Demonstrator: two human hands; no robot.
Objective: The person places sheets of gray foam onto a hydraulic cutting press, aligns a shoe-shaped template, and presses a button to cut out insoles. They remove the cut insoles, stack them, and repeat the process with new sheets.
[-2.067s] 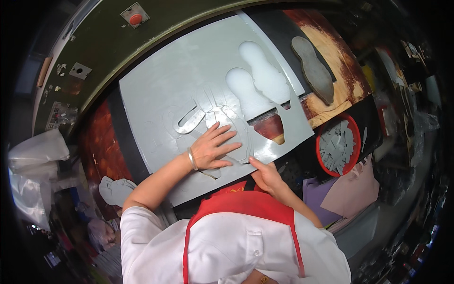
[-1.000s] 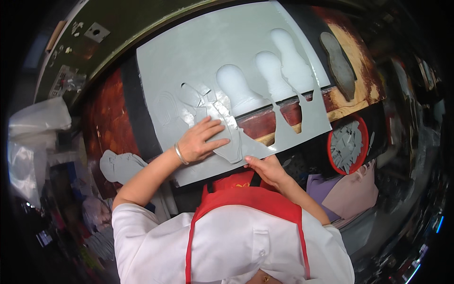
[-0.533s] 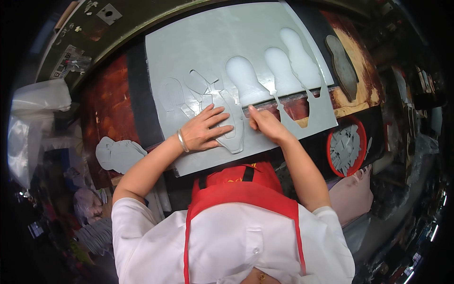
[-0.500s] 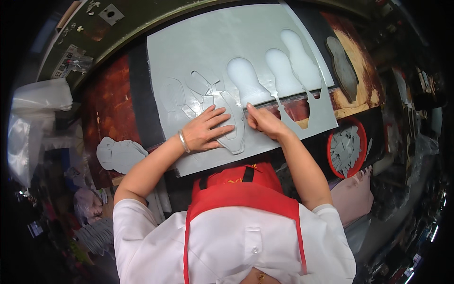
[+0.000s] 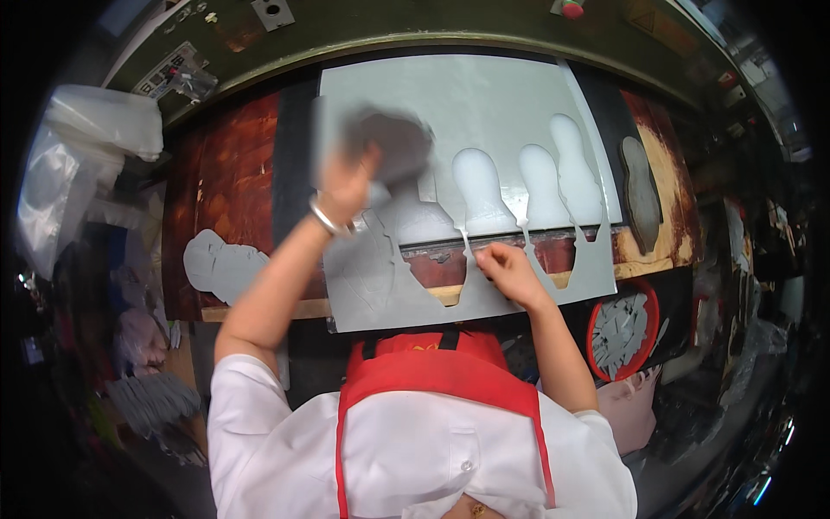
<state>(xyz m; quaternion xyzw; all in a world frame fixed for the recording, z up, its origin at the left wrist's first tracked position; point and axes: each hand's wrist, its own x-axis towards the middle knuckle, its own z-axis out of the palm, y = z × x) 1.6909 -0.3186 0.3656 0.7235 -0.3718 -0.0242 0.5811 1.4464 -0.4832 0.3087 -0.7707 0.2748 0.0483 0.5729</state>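
A large grey sheet [image 5: 406, 82] with several sole-shaped holes lies across the board; white shows through the holes. My left hand [image 5: 347, 186], wearing a bangle, is raised over the sheet's left part and smeared by motion. It grips a dark grey cut piece [image 5: 398, 143], too blurred to count its layers. Below that piece a sole-shaped hole shows in the sheet. My right hand [image 5: 512, 273] is closed, its fingertips pinching a narrow strip of the sheet near the front edge. Faint cut outlines show on the sheet's lower left.
Stacked grey sole pieces [image 5: 223, 266] lie at the left on the reddish board [image 5: 220, 164]. A dark sole-shaped cutting die [image 5: 640, 195] rests at the right. A red basin [image 5: 654, 327] of grey scraps stands front right. A green machine beam [image 5: 380, 35] spans the back.
My left hand has lifted the grey cut piece off the sheet and moved up and away, exposing a hole. My right hand has shifted nearer the front edge. The whole view has also shifted.
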